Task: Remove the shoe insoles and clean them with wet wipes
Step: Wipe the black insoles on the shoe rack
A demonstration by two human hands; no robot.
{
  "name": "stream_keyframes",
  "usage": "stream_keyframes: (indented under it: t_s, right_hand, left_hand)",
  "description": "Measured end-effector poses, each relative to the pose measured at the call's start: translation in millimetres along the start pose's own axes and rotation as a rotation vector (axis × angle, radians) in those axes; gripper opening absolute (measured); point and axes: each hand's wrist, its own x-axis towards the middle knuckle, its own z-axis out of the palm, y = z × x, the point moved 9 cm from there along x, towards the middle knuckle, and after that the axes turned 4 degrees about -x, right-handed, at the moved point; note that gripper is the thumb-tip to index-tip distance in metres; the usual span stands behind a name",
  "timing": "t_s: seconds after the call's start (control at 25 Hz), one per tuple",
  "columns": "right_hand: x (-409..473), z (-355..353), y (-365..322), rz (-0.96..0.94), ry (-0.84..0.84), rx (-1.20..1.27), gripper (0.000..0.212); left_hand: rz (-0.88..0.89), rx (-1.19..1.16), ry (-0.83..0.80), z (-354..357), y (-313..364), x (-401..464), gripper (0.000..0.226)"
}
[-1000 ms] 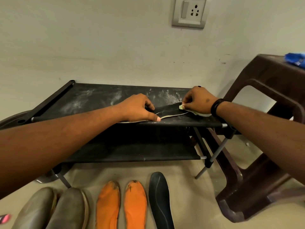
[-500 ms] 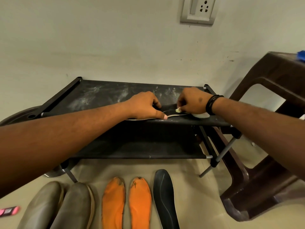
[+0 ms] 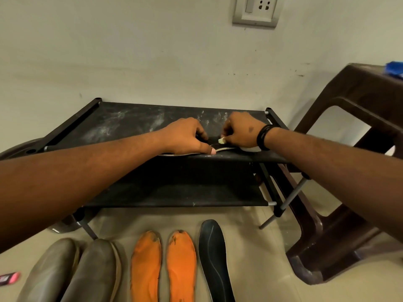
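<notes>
Against the pale wall, with its switch-and-socket plate (image 3: 255, 11) at 12 o'clock, stands a low black shoe rack (image 3: 135, 125) with two fabric shelves, the top one streaked with white dust. Your left hand (image 3: 185, 136) lies on the dark insole (image 3: 214, 142) at the front edge of that top shelf, near the middle of the view; the fingers are bent down over it and the thumb presses along its pale edge, pinning it to the shelf. Your right hand (image 3: 242, 131), just at 3 o'clock from the left one, has its fingers curled tight around a whitish wet wipe (image 3: 250, 148), a corner of which pokes out by the fingertips and a fold under the heel of the hand. The wipe is touching the insole's right end. A black band (image 3: 265, 137) circles your right wrist.

On the floor at 6 o'clock lie two orange insoles (image 3: 163, 267) side by side, scuffed dark at the toes, with a second dark insole (image 3: 214, 258) just to their 3 o'clock side. At 7 o'clock sits a pair of grey-brown shoes (image 3: 74, 273), touching each other. A small pink and black object (image 3: 9, 277) lies at 8 o'clock by the frame edge; what it is I cannot tell. A brown plastic stool (image 3: 357, 101) stands at 3 o'clock, with something blue (image 3: 395, 69) on its top.
</notes>
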Motion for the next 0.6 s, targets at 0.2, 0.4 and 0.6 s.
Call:
stream_keyframes:
  t_s: [0.2, 0.4, 0.6]
  right_hand:
    - [-5.6, -11.7, 58.3, 0.201, 0.041, -0.029, 0.010]
    - [-7.4, 7.7, -21.2, -0.036, 0.037, 0.205, 0.012]
    - [-0.4, -6.9, 35.8, 0.162, 0.045, -0.068, 0.019]
  left_hand:
    - [-0.005, -0.012, 0.008, 0.1, 0.4, 2.7, 0.056]
    - [0.000, 0.016, -0.005, 0.9, -2.0, 1.7, 0.048]
    - [-0.013, 0.002, -0.005, 0.2, -3.2, 0.2, 0.055]
